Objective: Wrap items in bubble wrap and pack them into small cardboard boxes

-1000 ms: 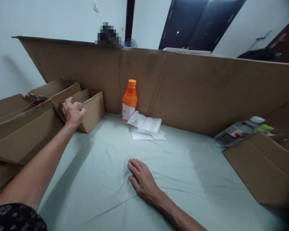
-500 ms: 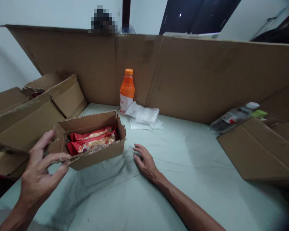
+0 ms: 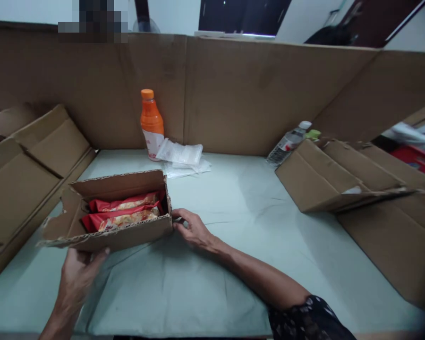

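Note:
A small open-topped cardboard box [image 3: 134, 238] with torn, ragged edges is at the left middle, holding red food packets [image 3: 123, 219] that lie side by side. My left hand [image 3: 80, 269] holds the box from below at its near left side, the thumb showing and the other fingers hidden beneath. At the opposite end, my right hand [image 3: 193, 229] grips the right wall near the lower corner, fingertips partly out of sight behind it. Behind the box stands an orange bottle [image 3: 151, 120] with an orange cap. Clear plastic bubble-wrap pouches [image 3: 184, 155] lie against its base.
Cardboard boxes [image 3: 24, 165] flank the left side. On the right, another open carton [image 3: 318, 177] stands before a tilted clear bottle [image 3: 290, 141] and a green-capped item [image 3: 313, 135]. A tall cardboard panel [image 3: 251, 94] closes off the back of the pale green tabletop [image 3: 233, 274].
My left hand has shifted from the box's left end to beneath its near side. My right hand has come to the box's right end from the tabletop. The view has turned right.

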Demonstrator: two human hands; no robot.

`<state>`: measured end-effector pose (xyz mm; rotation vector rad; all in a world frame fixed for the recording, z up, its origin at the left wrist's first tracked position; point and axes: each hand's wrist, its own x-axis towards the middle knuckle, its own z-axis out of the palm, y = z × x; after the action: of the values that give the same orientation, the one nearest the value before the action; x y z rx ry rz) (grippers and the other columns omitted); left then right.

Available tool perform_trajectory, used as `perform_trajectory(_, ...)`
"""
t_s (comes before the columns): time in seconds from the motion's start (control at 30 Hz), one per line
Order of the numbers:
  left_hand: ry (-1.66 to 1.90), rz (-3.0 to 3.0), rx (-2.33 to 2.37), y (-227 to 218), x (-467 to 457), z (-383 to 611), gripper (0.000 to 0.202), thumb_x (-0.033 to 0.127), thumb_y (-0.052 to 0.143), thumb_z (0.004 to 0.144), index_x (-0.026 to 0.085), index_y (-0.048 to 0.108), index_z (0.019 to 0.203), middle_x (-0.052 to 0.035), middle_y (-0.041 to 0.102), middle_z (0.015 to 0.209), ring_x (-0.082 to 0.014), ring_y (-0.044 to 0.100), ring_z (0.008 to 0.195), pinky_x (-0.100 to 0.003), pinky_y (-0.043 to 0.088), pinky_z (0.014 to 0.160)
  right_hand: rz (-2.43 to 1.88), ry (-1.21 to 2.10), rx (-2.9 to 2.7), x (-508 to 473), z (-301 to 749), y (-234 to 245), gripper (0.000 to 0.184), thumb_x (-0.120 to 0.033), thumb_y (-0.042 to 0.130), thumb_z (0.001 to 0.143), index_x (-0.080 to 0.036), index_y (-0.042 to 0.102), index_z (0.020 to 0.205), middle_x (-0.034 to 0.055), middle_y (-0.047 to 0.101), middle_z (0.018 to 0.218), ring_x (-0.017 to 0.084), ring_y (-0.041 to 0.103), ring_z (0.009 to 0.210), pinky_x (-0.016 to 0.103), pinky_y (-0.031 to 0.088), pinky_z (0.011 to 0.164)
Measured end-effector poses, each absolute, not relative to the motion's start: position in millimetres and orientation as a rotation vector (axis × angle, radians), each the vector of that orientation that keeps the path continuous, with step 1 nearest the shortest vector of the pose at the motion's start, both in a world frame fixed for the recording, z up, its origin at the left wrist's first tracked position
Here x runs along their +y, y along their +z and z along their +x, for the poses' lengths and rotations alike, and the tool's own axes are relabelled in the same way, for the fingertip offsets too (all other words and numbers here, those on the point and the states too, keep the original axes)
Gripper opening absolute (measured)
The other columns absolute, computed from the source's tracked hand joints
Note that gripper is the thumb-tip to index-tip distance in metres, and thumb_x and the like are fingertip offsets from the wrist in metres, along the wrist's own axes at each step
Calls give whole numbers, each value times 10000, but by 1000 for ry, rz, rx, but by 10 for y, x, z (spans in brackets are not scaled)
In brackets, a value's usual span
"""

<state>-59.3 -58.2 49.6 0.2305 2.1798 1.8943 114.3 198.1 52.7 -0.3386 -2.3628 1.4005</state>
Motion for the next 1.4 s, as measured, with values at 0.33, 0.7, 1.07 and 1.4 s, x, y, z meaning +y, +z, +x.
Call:
perform_trajectory(0.33, 1772, 493, 2219, 294, 391, -698, 771, 458, 838, 540, 190, 554, 1205, -102, 661, 1156, -287, 633, 1074, -455, 510, 1008, -532, 1281, -2332, 2812, 1323, 518, 266, -201, 577, 888, -196, 711, 1118, 69, 742, 1117, 204, 677, 996, 330, 541, 850)
perform_trajectory(0.7, 1649, 356, 2346, -4, 389, -618, 695, 492, 823, 579, 193, 558, 1148, -98, 679, 1047, -304, 649, 1058, -502, 483, 1044, -617, 147, -2705, 4204, 268, 715, 401, -35, 522, 882, -157, 724, 1205, 172, 421, 1604, 333, 335, 1484, 522, 339, 1127)
perform_trajectory(1.07, 1657, 432, 2378, 142, 430, -582, 712, 510, 806, 549, 197, 542, 1132, -115, 659, 1078, -315, 641, 1039, -522, 501, 1005, -450, -168, -2495, 3546, 1510, 865, 192, -107, 561, 891, -191, 706, 985, 145, 512, 1542, 320, 425, 1431, 512, 291, 1106)
perform_trajectory(1.4, 1695, 592, 2441, 263, 366, -548, 657, 423, 773, 620, 163, 512, 1165, -93, 636, 1118, -276, 620, 1043, -527, 507, 1009, -265, 586, -2609, 2525, 2414, 786, 260, -429, 621, 967, -203, 703, 1067, 119, 690, 1326, 237, 645, 1199, 413, 427, 1032)
